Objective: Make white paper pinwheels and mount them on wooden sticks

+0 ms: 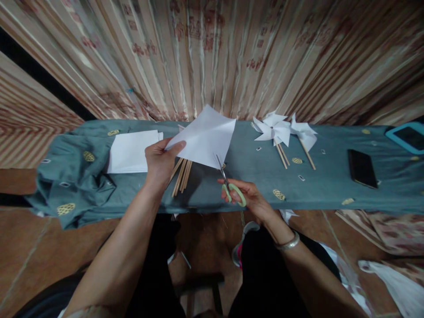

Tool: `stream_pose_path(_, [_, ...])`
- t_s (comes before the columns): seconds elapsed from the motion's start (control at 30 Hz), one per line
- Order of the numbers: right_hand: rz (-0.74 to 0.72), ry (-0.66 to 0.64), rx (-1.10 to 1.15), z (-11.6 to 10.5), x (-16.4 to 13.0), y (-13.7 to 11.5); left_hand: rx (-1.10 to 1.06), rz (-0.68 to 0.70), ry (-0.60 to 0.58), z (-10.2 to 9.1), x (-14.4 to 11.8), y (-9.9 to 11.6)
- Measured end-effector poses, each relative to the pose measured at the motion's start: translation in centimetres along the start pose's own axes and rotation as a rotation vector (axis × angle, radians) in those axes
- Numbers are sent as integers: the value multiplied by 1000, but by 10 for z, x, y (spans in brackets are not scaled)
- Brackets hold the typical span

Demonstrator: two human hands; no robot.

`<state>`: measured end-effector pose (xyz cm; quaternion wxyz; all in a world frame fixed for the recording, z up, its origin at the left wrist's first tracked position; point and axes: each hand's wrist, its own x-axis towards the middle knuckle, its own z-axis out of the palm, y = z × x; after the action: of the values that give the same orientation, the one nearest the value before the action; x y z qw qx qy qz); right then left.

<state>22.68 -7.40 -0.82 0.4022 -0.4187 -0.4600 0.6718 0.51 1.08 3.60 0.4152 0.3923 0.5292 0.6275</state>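
Observation:
My left hand (162, 159) pinches the left corner of a white sheet of paper (205, 134), holding it above the cloth-covered table. In my right hand (247, 194) is a pair of scissors (227, 179) with pale green handles. Its blades point up at the paper's lower right corner and look slightly apart; whether they cut into the paper I cannot tell. Several wooden sticks (182, 176) lie under the sheet, their upper ends hidden by it. A stack of white paper (132, 152) rests just left of my left hand.
White paper pinwheels (273, 128) on wooden sticks lie right of the scissors. Farther right are a black phone (362, 168) and a blue-framed device (406, 137). The table's green cloth (321, 190) bunches up at the left. A patterned curtain (212, 57) hangs behind.

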Motion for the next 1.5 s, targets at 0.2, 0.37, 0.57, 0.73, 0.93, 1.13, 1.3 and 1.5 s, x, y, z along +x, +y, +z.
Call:
stream_pose_path(0.2, [-17,-20,-30,-3,-1,0,-6,26,-29,-1,-1,-2])
stream_pose_path(0.37, [-11,-18,-26,-3,-1,0,26,19,-17,0,-1,-2])
stream_pose_path(0.57, [-22,-36,-19,-2,-1,2,-13,7,-27,-1,-2,0])
stream_pose_path(0.73, [2,-8,-16,-1,0,4,-29,15,-28,-2,-2,2])
stream_pose_path(0.93, [33,11,-23,-1,1,6,-46,-2,-38,-1,-3,5])
stream_pose_path(1.13, [30,15,-2,0,1,7,-46,1,-34,-1,-3,3])
stream_pose_path(1.3, [31,6,13,0,2,9,-45,11,-42,-2,-3,4])
stream_pose_path(1.5, [20,18,20,0,2,9,-23,-10,-53,-3,-4,2])
